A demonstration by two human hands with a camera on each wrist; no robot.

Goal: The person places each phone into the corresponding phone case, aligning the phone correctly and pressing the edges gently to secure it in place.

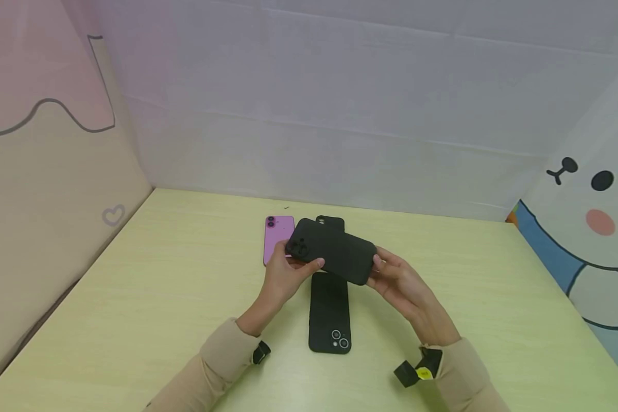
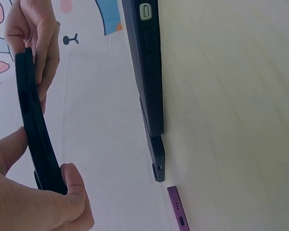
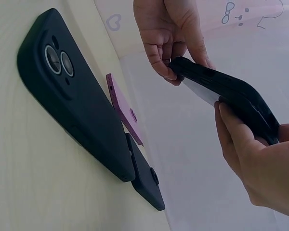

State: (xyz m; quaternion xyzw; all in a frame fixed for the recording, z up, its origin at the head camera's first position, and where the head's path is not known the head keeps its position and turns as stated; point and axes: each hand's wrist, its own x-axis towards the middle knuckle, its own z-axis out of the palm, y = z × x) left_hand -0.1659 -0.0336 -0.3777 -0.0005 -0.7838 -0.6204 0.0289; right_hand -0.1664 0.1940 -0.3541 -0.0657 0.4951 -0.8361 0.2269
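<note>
This looks like a small screened-off booth around a worktop, more a makeshift staging corner than a furnished room; whether it stands in a home, an office or a studio cannot be told. The worktop is pale yellowish, with faint wood-like streaks. Behind it hangs a plain whitish sheet, tinted lilac towards the upper left and crossed by long fold creases, reaching down to the far edge. On the left, a pink-and-cream panel carries a dark wavy outline and a small grey heart. On the right, a printed panel shows a cartoon animal face with a round pink cheek above blue patches, a nursery-like pattern.
</note>
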